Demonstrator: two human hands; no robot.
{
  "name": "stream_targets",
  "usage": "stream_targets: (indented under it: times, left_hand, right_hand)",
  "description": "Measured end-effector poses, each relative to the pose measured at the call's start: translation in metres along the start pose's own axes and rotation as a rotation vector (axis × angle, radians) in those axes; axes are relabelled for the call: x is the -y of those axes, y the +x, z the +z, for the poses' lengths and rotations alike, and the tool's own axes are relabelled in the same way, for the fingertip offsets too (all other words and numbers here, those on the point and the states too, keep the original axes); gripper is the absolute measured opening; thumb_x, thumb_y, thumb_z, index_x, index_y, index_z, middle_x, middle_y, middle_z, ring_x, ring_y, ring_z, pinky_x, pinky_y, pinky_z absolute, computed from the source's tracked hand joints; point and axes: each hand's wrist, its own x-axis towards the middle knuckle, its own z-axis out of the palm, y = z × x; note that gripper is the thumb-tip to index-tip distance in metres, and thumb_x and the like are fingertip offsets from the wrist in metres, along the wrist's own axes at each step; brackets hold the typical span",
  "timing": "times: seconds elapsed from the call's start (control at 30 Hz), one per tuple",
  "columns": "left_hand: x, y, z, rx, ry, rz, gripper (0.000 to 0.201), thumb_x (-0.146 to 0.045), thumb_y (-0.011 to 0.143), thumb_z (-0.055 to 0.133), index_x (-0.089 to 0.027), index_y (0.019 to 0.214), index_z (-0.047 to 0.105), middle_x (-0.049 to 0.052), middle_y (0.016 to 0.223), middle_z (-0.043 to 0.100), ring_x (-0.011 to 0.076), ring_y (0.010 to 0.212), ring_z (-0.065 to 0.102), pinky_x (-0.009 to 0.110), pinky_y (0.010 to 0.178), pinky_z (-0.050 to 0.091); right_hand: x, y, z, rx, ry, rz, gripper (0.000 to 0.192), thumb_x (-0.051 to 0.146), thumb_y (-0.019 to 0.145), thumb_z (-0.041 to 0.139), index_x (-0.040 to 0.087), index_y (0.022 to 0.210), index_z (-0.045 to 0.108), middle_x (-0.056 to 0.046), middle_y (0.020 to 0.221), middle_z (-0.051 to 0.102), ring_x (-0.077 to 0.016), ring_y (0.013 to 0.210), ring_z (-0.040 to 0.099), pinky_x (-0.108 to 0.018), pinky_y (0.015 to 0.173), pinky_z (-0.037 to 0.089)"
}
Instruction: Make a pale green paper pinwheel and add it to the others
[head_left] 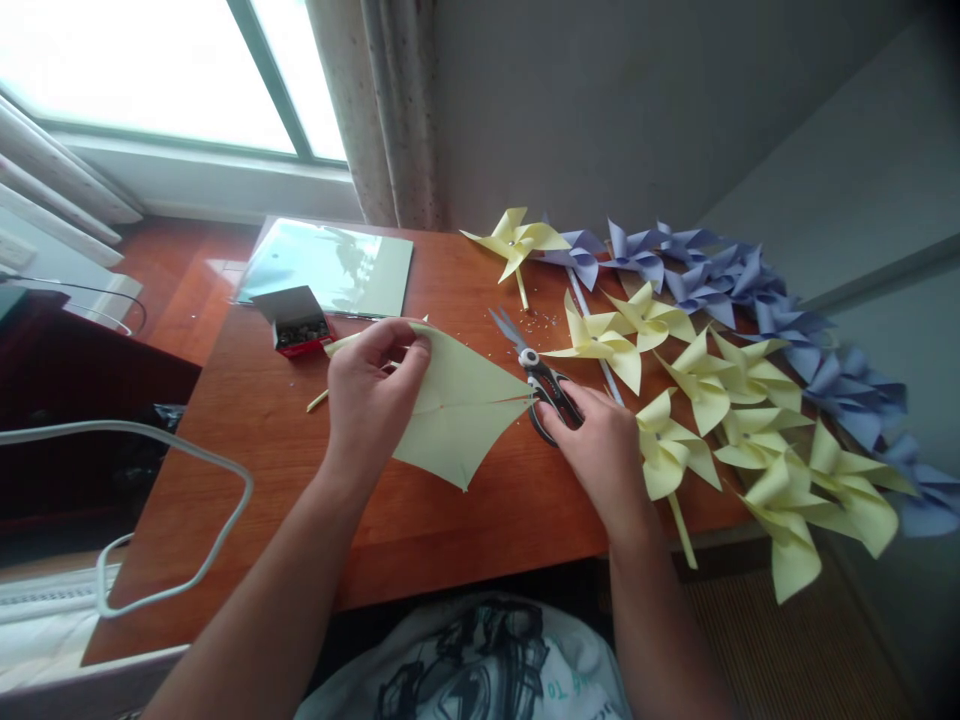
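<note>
My left hand (375,400) pinches a pale yellow square of paper (465,375) by its upper left part, thumb on top. The sheet is held above the table, with a slit running inward from its right corner and a crease across its middle. At that corner, my right hand (604,445) has its fingers on the handles of black-and-grey scissors (529,358). Their blades point away toward the back left, beyond the paper's edge. I cannot tell whether the scissors rest on the table.
Yellow paper pinwheels (705,380) and purple ones (720,275) spread over the table's right side. A small red box (304,335) of dark bits stands open at the left, before a glossy pale folder (337,265). Tiny scraps (536,322) lie behind the scissors. A white cable (240,500) loops at left.
</note>
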Motion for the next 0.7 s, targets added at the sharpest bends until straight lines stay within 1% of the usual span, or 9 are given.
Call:
stream_targets:
  times: [0.1,0.27,0.37,0.53,0.7]
  left_hand:
    - [-0.002,-0.002,0.003,0.026,-0.009,-0.008,0.008,-0.026,0.080,0.069,-0.018,0.082,0.073,0.000,0.076,0.066,0.0128,0.065,0.055,0.023,0.056,0.042]
    - [-0.001,-0.005,0.007,0.059,-0.076,-0.006,0.012,-0.024,0.079,0.074,-0.018,0.089,0.071,0.001,0.079,0.067,0.0120,0.066,0.057,0.022,0.058,0.043]
    - [0.000,-0.006,0.007,0.078,-0.098,0.003,0.011,-0.024,0.080,0.075,-0.019,0.088,0.069,0.000,0.079,0.067,0.0118,0.067,0.057,0.022,0.059,0.043]
    - [-0.002,-0.007,0.008,0.090,-0.076,0.024,0.008,-0.025,0.082,0.073,-0.018,0.084,0.070,0.001,0.079,0.068,0.0122,0.067,0.056,0.023,0.060,0.044]
    - [-0.003,-0.009,0.009,0.113,-0.070,0.025,0.009,-0.027,0.083,0.071,-0.018,0.084,0.072,0.002,0.079,0.069,0.0129,0.066,0.056,0.023,0.058,0.043]
  right_hand:
    - [0.001,-0.002,0.010,-0.017,-0.099,-0.049,0.025,0.027,0.088,0.069,0.016,0.109,0.075,-0.013,0.103,0.080,-0.0303,0.090,0.075,-0.039,0.079,0.056]
    - [0.000,-0.006,0.019,-0.022,-0.185,-0.052,0.029,0.019,0.088,0.065,0.014,0.116,0.072,-0.015,0.113,0.078,-0.0308,0.096,0.074,-0.039,0.082,0.057]
    - [0.002,-0.007,0.020,-0.013,-0.200,-0.048,0.029,0.018,0.088,0.065,0.015,0.117,0.071,-0.014,0.114,0.078,-0.0307,0.096,0.074,-0.039,0.082,0.057]
    - [0.003,-0.009,0.021,-0.017,-0.210,-0.044,0.031,0.015,0.087,0.065,0.016,0.118,0.069,-0.016,0.116,0.077,-0.0305,0.097,0.074,-0.040,0.083,0.058]
    - [-0.001,-0.010,0.023,-0.016,-0.179,-0.069,0.040,0.007,0.083,0.061,0.012,0.123,0.068,-0.017,0.122,0.075,-0.0314,0.109,0.072,-0.042,0.095,0.058]
